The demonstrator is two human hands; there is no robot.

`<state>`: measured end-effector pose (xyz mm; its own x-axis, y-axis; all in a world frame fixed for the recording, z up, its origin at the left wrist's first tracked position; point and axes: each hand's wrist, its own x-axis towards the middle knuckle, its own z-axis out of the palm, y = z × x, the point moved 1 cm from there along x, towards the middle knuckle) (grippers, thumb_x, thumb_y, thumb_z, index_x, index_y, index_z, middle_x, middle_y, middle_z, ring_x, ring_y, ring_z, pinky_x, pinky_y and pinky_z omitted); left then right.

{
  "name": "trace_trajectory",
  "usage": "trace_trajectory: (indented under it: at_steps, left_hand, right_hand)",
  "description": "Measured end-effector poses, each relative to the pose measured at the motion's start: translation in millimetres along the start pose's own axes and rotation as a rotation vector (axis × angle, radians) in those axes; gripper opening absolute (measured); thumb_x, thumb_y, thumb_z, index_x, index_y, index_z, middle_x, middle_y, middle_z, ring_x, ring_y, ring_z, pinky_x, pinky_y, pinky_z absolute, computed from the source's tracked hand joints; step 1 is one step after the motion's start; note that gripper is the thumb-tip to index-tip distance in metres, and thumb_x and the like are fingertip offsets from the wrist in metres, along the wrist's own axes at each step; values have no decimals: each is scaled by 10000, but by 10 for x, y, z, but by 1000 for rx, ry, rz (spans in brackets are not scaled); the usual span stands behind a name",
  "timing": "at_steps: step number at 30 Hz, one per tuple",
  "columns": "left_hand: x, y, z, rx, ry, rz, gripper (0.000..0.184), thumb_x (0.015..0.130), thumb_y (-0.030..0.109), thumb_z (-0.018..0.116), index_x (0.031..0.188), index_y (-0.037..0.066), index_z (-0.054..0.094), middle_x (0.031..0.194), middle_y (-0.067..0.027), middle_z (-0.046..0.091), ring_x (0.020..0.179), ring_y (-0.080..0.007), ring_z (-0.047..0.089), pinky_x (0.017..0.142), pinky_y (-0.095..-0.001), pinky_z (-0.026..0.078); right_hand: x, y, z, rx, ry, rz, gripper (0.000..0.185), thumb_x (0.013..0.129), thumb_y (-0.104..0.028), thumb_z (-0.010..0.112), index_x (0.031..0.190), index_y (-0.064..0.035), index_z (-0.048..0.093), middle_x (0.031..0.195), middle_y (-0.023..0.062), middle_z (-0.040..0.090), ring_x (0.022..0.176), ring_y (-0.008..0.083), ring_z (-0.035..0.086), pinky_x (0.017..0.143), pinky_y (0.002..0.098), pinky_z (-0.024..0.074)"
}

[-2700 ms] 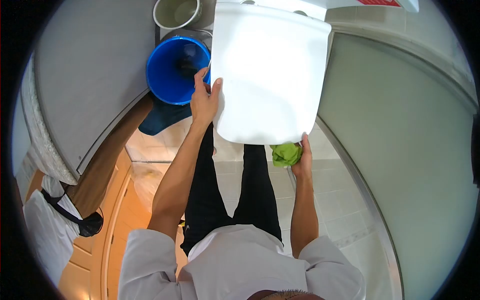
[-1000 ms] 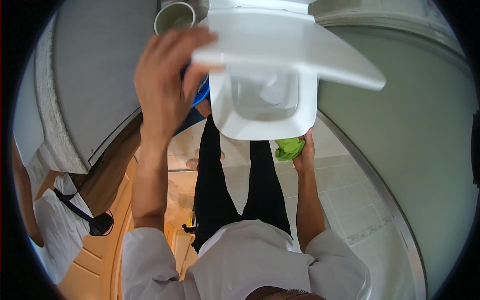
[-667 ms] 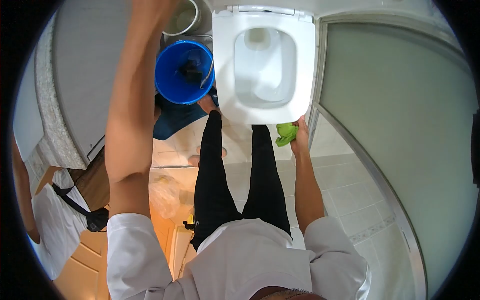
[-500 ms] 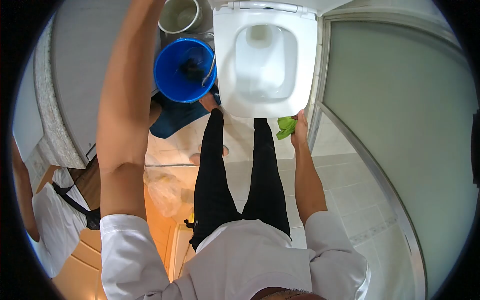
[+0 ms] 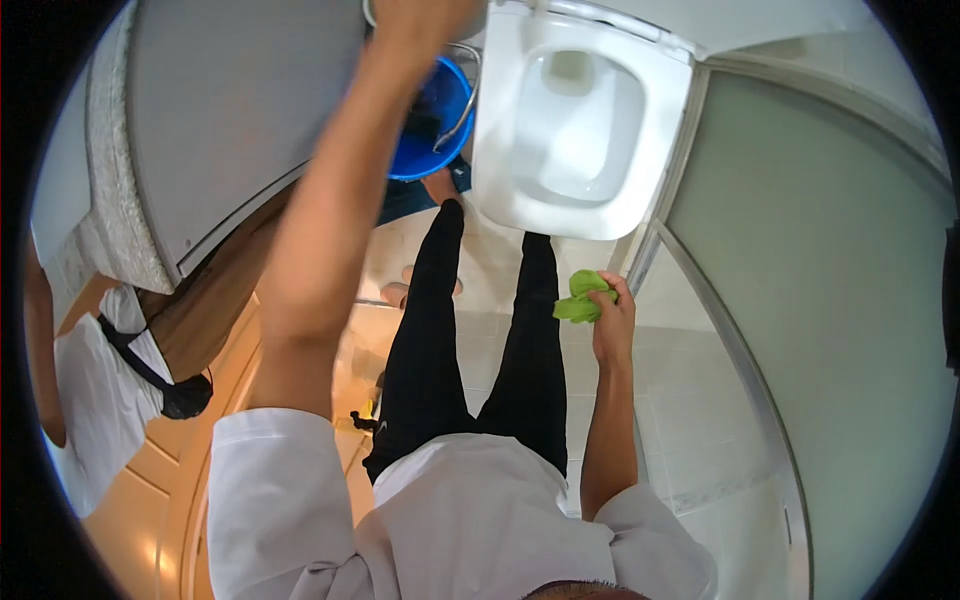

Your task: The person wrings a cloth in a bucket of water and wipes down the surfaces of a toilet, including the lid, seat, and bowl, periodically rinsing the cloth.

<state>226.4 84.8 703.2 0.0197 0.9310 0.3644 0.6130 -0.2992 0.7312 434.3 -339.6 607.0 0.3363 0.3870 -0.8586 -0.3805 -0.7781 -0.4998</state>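
Gripping green cloth (image 5: 577,307): right hand (image 5: 615,322) | left hand (image 5: 425,18): cut off, grip unclear

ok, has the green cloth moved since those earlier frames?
Yes. Judged against the toilet, the green cloth has moved back toward the wearer: earlier at the front rim, it now shows a gap, held in the right hand.
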Motion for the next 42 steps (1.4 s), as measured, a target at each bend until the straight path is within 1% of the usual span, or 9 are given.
trace_trajectory:
  at_steps: [7,10,13,17,28,32,34,39,42]
  left_hand:
    - [-2363,-362,-624,-577,-934,-819,505,1031,212,650,1486,56,494,1291,-77,618,1151,-165,597,1009,-325,486]
    - [-2655,-792,-810,-695,-715,-971,481,1038,188,638,1479,45,509,1314,-83,614,1177,-152,587,1019,-329,482]
    - [-2745,-1820,-608,-275,-511,-730,336,1028,156,634,1331,15,606,1197,-90,683,1100,-141,622,975,-309,494]
    - [-2519,-2928,92,107,-544,-439,391,864,202,775,1197,63,624,1087,-168,633,1048,-397,622,913,-456,499]
    - [-3814,-5901,2304,511,-612,-8,695,828,166,760,1464,57,501,1567,-248,425,1458,-404,409,1227,-534,305]
    - [-3652,-5611,1999,582,-753,86,706,849,204,738,1493,80,478,1528,-269,446,1431,-459,408,1199,-562,342]
    - [-3343,-5918,1980,187,-1187,-383,752,931,243,681,1558,14,335,1528,-334,356,1432,-509,362,1201,-580,370]
    - [-2804,-4647,930,39,-610,-444,418,911,379,751,1162,52,682,1144,-229,708,1039,-400,677,1008,-499,498]
    - [-2650,-3854,479,-23,-716,-581,294,964,368,713,942,75,713,868,-111,686,792,-244,640,734,-382,495]
  right_hand:
    - [-175,-649,1431,371,-482,-117,361,985,-5,616,1345,-12,590,1300,90,613,1212,170,577,1048,330,462]
    - [99,-854,2022,159,-567,-217,415,994,-52,624,1404,-15,578,1349,125,614,1257,206,573,1075,341,448]
    - [391,-835,2393,-545,-308,-818,411,978,-131,664,1376,-47,616,1277,165,649,1198,278,615,1037,334,466]
    - [623,-524,2838,-362,-378,-615,308,949,-93,692,1247,-20,677,1075,148,691,982,294,678,878,367,530]
    - [1484,297,3413,-275,-465,-367,233,1029,-142,632,1194,16,675,1020,158,698,955,250,689,854,350,532]
    - [1618,295,3540,-195,-471,-244,236,1054,-160,610,1217,-12,695,1053,99,731,1013,169,687,943,296,514]
    - [1763,283,3681,73,-451,-95,351,1071,-287,572,1244,0,679,1100,116,724,1059,196,677,986,351,514]
    - [2633,376,4215,385,-209,333,806,1051,-539,526,1634,-57,249,1598,293,315,1429,418,422,1197,484,338]
    - [3262,614,4461,618,-356,470,677,1061,-573,446,1435,-13,509,1356,193,607,1161,359,625,1039,473,490]
